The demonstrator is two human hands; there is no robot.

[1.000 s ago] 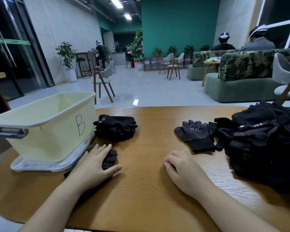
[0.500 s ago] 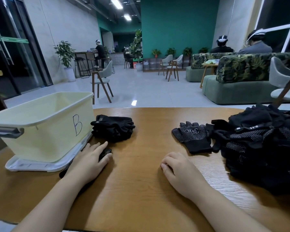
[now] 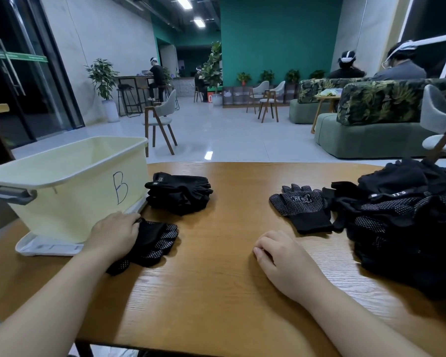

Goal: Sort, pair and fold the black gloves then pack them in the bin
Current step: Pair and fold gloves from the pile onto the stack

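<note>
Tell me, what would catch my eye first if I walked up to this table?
Probably the big heap of black gloves on the right of the wooden table, with one dotted glove lying flat beside it. On the left stands a pale yellow bin marked B, a neat glove stack next to it. Nearer, the left hand grips a dotted glove pair, while the right hand rests curled on the wood.
</note>
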